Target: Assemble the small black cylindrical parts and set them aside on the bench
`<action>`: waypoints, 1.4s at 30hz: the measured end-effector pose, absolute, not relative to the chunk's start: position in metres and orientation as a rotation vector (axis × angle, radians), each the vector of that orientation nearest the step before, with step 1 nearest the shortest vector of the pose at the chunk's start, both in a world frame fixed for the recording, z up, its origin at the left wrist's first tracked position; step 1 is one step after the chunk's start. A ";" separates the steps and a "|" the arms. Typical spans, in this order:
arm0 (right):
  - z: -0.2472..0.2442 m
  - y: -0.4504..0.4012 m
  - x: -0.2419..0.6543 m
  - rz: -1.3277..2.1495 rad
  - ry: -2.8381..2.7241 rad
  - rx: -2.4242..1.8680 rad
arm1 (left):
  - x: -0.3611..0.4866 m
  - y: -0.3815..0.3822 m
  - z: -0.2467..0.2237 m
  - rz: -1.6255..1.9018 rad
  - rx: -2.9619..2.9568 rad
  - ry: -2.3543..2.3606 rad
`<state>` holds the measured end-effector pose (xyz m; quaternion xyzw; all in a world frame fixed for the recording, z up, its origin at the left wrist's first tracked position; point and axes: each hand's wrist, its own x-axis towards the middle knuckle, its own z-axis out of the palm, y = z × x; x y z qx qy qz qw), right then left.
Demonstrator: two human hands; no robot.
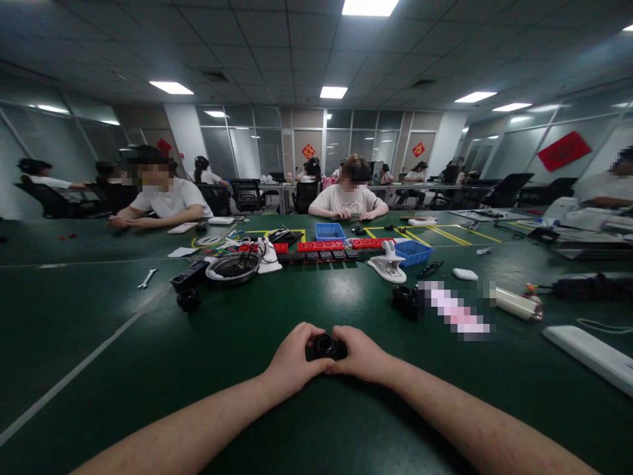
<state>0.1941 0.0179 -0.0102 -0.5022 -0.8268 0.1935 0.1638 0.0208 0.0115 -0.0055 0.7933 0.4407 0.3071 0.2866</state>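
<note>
snugly, a round black part (325,348) with a hollow ring on its upper face sits between both hands, at the near side of the green table (222,343); whether it touches the surface, i cannot tell. the left hand (291,356) grips it from the left and the right hand (363,356) from the right, fingers curled round it, the two thumbs meeting at the near side. both bare forearms slant in from the lower corners and converge, wrists low over the tabletop. farther out, red diamond papers (308,151) on the back wall carry characters too small to read, and the shirt of the person opposite (349,198) bears a printed line drawing. the tabletop is smooth and faintly shiny, crossed by a pale seam. beyond the hands, a round metal bowl (233,280) holds black cable, a molded white stand (388,267) is just beside a blue plastic tray (416,258), and red strips (320,245) run in a row between bowl and tray. a slim metal wrench (147,278) lies on the left, a glossy cream cylinder (517,303) and a long white bar (591,356) on the right
</note>
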 end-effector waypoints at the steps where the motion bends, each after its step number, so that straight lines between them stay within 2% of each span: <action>1: -0.010 0.015 0.190 0.463 -2.348 -1.483 | 0.022 0.011 -0.006 0.847 2.115 1.221; 4: -0.010 0.008 0.182 0.246 -2.348 -1.558 | 0.022 0.010 -0.008 0.897 2.111 1.272; 7: -0.009 0.007 0.182 0.190 -2.352 -1.510 | 0.020 0.012 -0.007 0.873 2.128 1.192; 18: 0.003 0.024 0.205 0.799 -2.527 -1.047 | 0.013 0.015 0.001 0.679 2.187 0.956; 35: 0.006 0.028 0.210 0.918 -2.547 -0.891 | 0.013 0.016 0.001 0.658 2.165 0.934; 42: 0.002 0.029 0.210 0.893 -2.505 -0.999 | 0.014 0.015 0.003 0.647 2.149 0.949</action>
